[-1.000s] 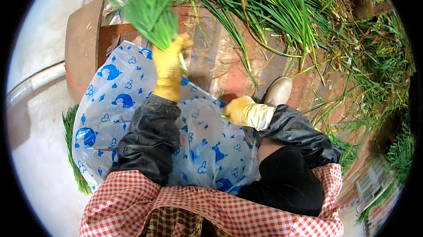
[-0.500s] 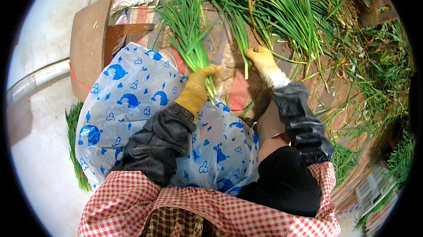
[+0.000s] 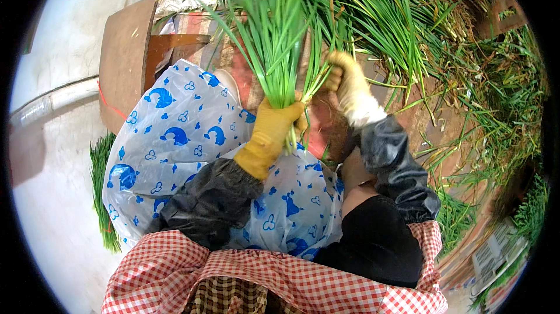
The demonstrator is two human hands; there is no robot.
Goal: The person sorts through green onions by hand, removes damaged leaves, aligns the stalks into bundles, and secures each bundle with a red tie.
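My left hand, in a yellow glove, is wrapped round a bunch of garlic chives. The leaves fan out away from me, and the pale stem ends poke out below the fist. Close to its right is my right hand, also gloved and slightly blurred, its fingers curled in. A few thin chive stalks run between the two hands; what the right fingers hold is hidden. Beyond them lies a large heap of loose chives. A plastic sheet with blue prints covers my lap under the left forearm.
A brown board stands at the left, beside a pale pipe. On the floor there lies a tied green bundle. Leaf scraps pile up along the right, with a light slatted crate at lower right.
My left hand has moved right with the bunch, which now looks fuller and more upright. My right hand has curled in and turned; the stalks it pinched now lean against the bunch.
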